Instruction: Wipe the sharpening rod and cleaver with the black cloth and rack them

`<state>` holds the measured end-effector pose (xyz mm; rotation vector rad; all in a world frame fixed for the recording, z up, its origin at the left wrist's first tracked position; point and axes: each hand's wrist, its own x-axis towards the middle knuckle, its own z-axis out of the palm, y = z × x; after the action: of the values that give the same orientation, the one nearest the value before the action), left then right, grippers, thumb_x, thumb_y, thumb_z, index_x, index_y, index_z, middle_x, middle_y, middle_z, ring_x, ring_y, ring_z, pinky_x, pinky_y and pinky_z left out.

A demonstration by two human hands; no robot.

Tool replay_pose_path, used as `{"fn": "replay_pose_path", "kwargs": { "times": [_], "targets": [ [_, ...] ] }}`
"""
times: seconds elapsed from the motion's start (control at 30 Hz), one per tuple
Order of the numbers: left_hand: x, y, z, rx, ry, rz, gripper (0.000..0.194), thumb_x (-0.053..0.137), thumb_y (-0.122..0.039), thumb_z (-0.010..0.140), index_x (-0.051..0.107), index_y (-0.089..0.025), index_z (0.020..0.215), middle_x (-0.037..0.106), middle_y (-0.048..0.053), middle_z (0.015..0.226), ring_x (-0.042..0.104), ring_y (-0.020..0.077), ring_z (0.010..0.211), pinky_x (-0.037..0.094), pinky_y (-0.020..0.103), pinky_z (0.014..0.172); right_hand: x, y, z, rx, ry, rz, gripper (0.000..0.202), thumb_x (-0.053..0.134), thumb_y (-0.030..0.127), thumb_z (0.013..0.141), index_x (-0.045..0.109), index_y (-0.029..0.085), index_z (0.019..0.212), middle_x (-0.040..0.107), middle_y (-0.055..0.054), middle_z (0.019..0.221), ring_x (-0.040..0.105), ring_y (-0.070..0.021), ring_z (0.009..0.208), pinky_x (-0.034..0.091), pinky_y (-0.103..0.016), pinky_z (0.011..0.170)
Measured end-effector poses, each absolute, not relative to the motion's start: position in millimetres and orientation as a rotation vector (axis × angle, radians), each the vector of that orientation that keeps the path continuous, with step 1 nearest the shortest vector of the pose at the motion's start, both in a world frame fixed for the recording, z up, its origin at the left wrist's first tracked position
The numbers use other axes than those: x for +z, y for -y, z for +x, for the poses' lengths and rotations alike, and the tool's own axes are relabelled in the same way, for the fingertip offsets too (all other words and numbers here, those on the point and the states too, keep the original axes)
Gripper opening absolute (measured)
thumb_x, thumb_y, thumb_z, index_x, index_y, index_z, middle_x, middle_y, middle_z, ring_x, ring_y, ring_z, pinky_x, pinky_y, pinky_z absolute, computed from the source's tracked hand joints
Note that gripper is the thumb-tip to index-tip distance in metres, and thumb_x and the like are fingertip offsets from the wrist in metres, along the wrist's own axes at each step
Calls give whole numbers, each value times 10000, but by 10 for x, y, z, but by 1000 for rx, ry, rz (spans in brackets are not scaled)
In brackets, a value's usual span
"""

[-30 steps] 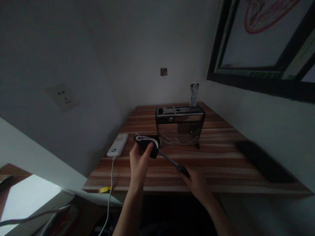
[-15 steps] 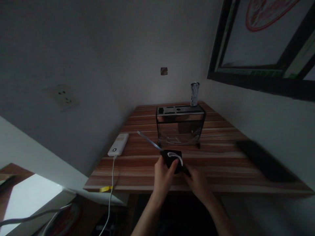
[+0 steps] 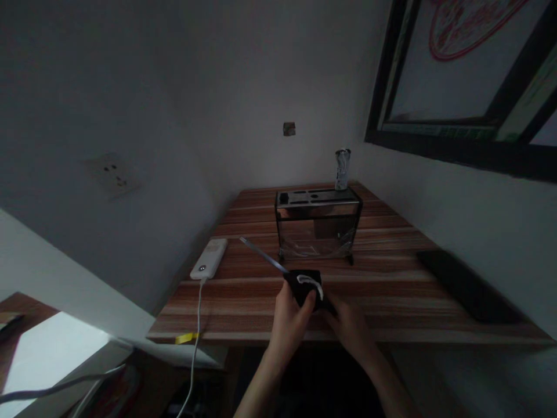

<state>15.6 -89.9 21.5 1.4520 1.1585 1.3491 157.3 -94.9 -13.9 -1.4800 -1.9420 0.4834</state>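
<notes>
**Black cloth [image 3: 303,288] against a metal rod [image 3: 263,254], held low over the near part of the counter [image 3: 391,284]**

At far left, on the wall, a socket [image 3: 114,174]. Next, lying on the counter, a white power bank [image 3: 209,259], with a white cable [image 3: 199,325] running from its near end over the front edge, beside a yellow strip [image 3: 186,338]. Then the left hand [image 3: 290,318], forearm angled up and rightward, thumb on top of the cloth, fingers curled beneath: closed on it, gripping near its white curved stripe. Rod slanting up and leftward from the cloth, tip free. Beyond, a clear-sided box [image 3: 317,232] with a black frame, and on its top a patterned can [image 3: 342,169], upright. Nearer, the right hand [image 3: 348,322], forearm angled up and leftward, curled round the dark handle [image 3: 329,303]; cannot tell how tightly. At far right, flat, a black slab [image 3: 467,285].
</notes>
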Motion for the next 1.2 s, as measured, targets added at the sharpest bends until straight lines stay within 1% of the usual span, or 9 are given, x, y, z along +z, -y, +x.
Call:
{"fn": "replay_pose_path", "kwargs": {
  "times": [0.1, 0.2, 0.33, 0.43, 0.67, 0.87, 1.07, 1.2],
  "targets": [
    [236, 911, 170, 1369, -1147, 1393, 283, 591, -256, 729, 544, -150, 988, 646, 76, 932, 602, 175, 884, 447, 270, 797, -164, 948, 1576, 487, 1940, -1455, 308, 490, 137, 756, 604, 199, 1035, 667, -83, 992, 620, -236, 893, 459, -340, 771],
    [264, 905, 164, 1403, -1145, 1310, 253, 618, -274, 703, 572, -143, 914, 661, 70, 870, 616, 176, 827, 461, 263, 747, -171, 954, 1571, 489, 1939, -1430, 310, 496, 145, 764, 598, 201, 1051, 660, -86, 1014, 611, -243, 920, 453, -351, 790],
    [303, 868, 73, 1483, -1190, 1273, 235, 640, -303, 683, 595, -140, 846, 668, 58, 822, 618, 171, 790, 461, 254, 722, -155, 956, 1562, 519, 1947, -1403, 315, 520, 195, 778, 583, 216, 1087, 665, -77, 1004, 616, -245, 912, 458, -344, 775],
    [339, 833, -39, 1536, -1242, 1285, 248, 646, -310, 684, 597, -133, 849, 667, 57, 824, 615, 166, 789, 461, 245, 717, -137, 957, 1555, 520, 1950, -1405, 277, 519, 232, 794, 599, 223, 1059, 674, -69, 975, 627, -239, 880, 463, -329, 750],
    [461, 764, -268, 1653, -1295, 1203, 276, 670, -330, 651, 611, -120, 821, 671, 58, 802, 618, 179, 775, 485, 251, 669, -140, 968, 1548, 439, 1989, -1459, 216, 531, 248, 796, 628, 213, 985, 684, -71, 924, 636, -246, 839, 468, -323, 723],
    [547, 663, -435, 1812, -1293, 1130, 294, 673, -333, 640, 620, -115, 830, 662, 38, 758, 610, 153, 665, 503, 248, 598, -136, 975, 1544, 391, 2012, -1457, 180, 526, 253, 806, 638, 207, 940, 693, -68, 871, 650, -234, 789, 474, -301, 680],
    [723, 537, -609, 1985, -1177, 1052, 249, 676, -315, 636, 615, -129, 790, 627, -6, 681, 575, 108, 549, 502, 225, 515, -161, 975, 1540, 373, 1993, -1464, 192, 533, 254, 797, 634, 201, 952, 695, -63, 843, 653, -233, 760, 477, -303, 660],
    [808, 458, -677, 2062, -1139, 1014, 255, 676, -314, 634, 612, -141, 810, 619, -13, 701, 571, 105, 544, 505, 234, 504, -153, 980, 1543, 406, 1967, -1424, 181, 526, 273, 805, 631, 207, 938, 693, -50, 833, 648, -225, 760, 471, -292, 645]
  ]
}}
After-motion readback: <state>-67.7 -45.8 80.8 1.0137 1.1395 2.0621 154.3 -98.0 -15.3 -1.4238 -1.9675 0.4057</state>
